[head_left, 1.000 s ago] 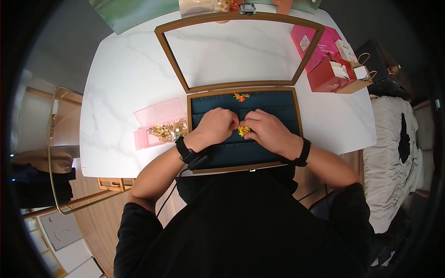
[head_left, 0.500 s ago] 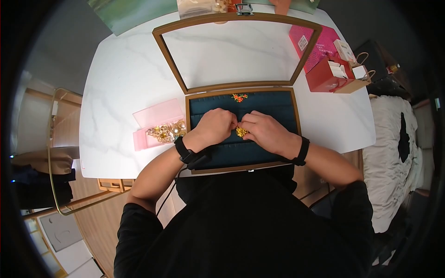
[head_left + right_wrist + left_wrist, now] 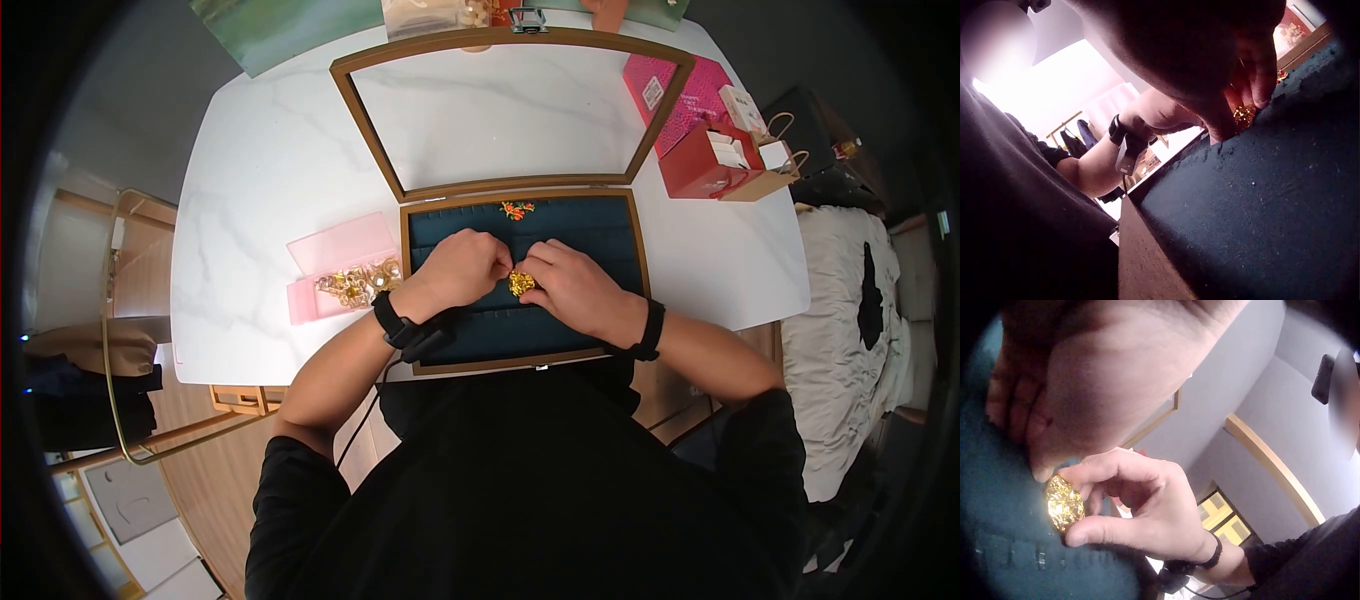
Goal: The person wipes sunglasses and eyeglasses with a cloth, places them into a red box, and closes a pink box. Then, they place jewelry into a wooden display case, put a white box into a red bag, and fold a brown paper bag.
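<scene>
A lumpy, shiny gold ornament (image 3: pixel 521 283) sits low over the dark teal padded lining of a wooden display case (image 3: pixel 590 345). My right hand (image 3: pixel 580 285) pinches it between thumb and fingers from the right side. From the left comes my left hand (image 3: pixel 460 268), fingers curled down close to the lining and a fingertip right at the ornament's edge. In the left wrist view the gold ornament (image 3: pixel 1065 505) shows its crinkled face, the right thumb (image 3: pixel 1079 536) against its lower edge. Whether the left fingers grip it I cannot tell. Above them, an orange-red flower-like ornament (image 3: pixel 517 211) lies on the lining.
The case's glass lid (image 3: pixel 395 150) stands raised behind it. Left of the case is an opened pink box (image 3: pixel 303 300) full of gold jewellery. A red paper bag (image 3: pixel 695 165) and a pink box (image 3: pixel 690 90) stand on the white marbled table (image 3: pixel 240 220) at right.
Both hands stay at the gold ornament with only small finger shifts. Its face turns slightly, and the left wrist tilts a little.
</scene>
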`<state>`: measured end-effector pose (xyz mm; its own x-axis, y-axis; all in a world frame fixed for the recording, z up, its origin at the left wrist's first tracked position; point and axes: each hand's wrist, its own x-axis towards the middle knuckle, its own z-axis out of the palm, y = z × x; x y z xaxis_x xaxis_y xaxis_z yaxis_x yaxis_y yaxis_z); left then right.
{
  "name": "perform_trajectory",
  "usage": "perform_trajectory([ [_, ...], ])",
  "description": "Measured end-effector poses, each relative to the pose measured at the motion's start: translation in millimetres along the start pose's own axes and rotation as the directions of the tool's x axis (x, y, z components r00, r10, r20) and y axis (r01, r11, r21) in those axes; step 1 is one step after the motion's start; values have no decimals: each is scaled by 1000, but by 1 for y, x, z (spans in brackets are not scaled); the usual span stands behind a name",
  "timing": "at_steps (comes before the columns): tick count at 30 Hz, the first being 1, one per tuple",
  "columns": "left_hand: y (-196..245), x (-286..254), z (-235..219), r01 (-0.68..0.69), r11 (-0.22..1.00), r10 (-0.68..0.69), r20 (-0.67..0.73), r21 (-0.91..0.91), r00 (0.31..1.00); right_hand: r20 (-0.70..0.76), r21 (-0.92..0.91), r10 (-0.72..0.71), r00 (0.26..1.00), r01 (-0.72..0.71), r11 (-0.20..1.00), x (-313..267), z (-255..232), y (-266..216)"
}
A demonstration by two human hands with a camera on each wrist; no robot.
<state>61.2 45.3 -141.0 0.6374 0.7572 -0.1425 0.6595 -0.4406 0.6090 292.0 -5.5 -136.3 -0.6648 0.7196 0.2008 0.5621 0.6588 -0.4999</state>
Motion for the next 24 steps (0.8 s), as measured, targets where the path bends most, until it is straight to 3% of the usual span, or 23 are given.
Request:
perform_trajectory([
  [13,5,-4,-13,3,998,-1,22,-55,1000,35,-38,56,998,-55,998,3,-11,-6],
  [16,4,-4,-13,1,998,1,26,-62,1000,87,-94,23,996,-15,996,4,-8,-2],
  [22,1,-4,-13,-1,997,4,37,-77,999,78,-89,27,997,-20,996,1,-8,-2],
  [24,3,-4,-15,-9,997,12,41,-71,999,28,-137,-40,999,43,990,-1,-5,-2],
])
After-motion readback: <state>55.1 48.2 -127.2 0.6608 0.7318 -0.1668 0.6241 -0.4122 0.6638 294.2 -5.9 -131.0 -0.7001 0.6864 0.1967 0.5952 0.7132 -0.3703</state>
